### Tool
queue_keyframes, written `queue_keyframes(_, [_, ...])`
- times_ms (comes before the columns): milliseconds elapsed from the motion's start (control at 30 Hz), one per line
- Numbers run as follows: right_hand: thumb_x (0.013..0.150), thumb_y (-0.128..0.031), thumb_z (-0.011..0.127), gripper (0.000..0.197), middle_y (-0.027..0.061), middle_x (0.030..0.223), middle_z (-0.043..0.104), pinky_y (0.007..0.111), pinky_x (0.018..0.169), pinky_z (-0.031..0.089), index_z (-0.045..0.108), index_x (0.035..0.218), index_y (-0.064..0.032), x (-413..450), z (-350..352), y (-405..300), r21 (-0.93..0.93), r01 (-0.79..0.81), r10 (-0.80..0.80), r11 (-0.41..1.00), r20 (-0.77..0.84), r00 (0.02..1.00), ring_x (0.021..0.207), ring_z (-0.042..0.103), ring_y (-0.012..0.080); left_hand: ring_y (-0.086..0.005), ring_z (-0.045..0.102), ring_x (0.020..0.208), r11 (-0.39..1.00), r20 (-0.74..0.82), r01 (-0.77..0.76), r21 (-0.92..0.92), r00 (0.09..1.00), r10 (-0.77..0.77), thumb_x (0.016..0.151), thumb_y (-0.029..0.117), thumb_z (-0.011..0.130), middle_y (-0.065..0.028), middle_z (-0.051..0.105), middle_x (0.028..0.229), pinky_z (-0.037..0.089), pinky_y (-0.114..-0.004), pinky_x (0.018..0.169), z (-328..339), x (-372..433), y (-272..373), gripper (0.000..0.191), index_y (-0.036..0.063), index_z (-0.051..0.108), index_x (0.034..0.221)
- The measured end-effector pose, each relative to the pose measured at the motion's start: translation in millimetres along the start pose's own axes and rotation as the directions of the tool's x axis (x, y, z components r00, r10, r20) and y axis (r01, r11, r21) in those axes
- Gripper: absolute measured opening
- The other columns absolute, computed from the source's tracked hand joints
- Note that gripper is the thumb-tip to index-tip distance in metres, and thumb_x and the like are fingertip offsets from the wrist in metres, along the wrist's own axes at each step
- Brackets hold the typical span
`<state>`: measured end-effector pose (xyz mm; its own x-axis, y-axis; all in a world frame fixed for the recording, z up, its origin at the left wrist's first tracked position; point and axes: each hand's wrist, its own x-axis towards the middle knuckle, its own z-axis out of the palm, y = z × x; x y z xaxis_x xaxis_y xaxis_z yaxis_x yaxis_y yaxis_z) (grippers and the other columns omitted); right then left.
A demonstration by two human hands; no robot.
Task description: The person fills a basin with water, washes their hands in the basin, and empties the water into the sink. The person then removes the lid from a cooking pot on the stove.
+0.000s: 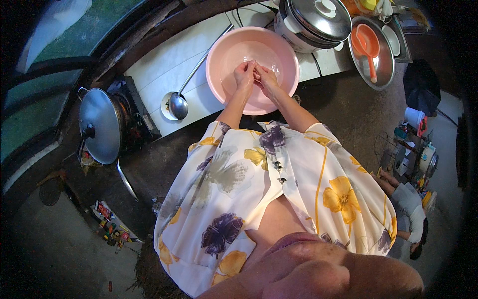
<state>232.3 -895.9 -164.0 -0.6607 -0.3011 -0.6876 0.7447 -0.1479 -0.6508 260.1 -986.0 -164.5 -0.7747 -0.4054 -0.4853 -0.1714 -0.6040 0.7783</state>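
Note:
A large pink plastic basin [221, 89] stands on the white tiled counter and holds what looks like clear water. Over the middle of the basin my left hand [244, 76] and my right hand [266, 77] meet at the fingertips, fingers curled. Whether anything small lies between the fingers cannot be seen. The skin of both hands looks wet. Left of the basin a metal ladle [179, 106] rests with its bowl on a small white bowl [164, 107] holding some dark bits, its long handle pointing up towards the basin's rim.
A lidded rice cooker [298, 39] stands right of the basin. Beyond it are a steel bowl [384, 76] and an orange plastic dipper [368, 41]. A wok with a domed metal lid [101, 127] sits on the stove at left. Another person [410, 209] is in the background at right.

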Motion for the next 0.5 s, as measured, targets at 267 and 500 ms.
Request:
queue_keyframes(267, [0.085, -0.047, 0.067, 0.040, 0.0006, 0.082, 0.064, 0.033, 0.071, 0.051, 0.065, 0.099, -0.0097, 41.2, -22.0, -0.4, -0.034, -0.141, 0.136, 0.989, -0.113, 0.984, 0.075, 0.060, 0.0137, -0.0118, 0.055, 0.061, 0.987, 0.106, -0.016, -0.160, 0.994, 0.034, 0.091, 0.016, 0.061, -0.0039, 0.060, 0.072, 0.044, -0.026, 0.053, -26.4, 18.0, -14.4, 0.017, 0.0014, 0.062, 0.082])
queue_keyframes(500, [0.088, -0.026, 0.063, 0.023, 0.0053, 0.075, 0.067, 0.034, 0.063, 0.051, 0.068, 0.085, -0.0032, 70.9, -41.0, 26.5, -0.575, 0.092, -0.166, 0.813, -0.078, 0.983, 0.063, 0.062, 0.0177, -0.0153, 0.062, 0.077, 0.931, -0.288, 0.104, 0.350, 0.958, 0.001, 0.090, 0.015, 0.061, -0.0112, 0.065, 0.088, 0.052, -0.026, 0.070, -24.7, 21.3, -25.0, 0.020, -0.0014, 0.065, 0.100])
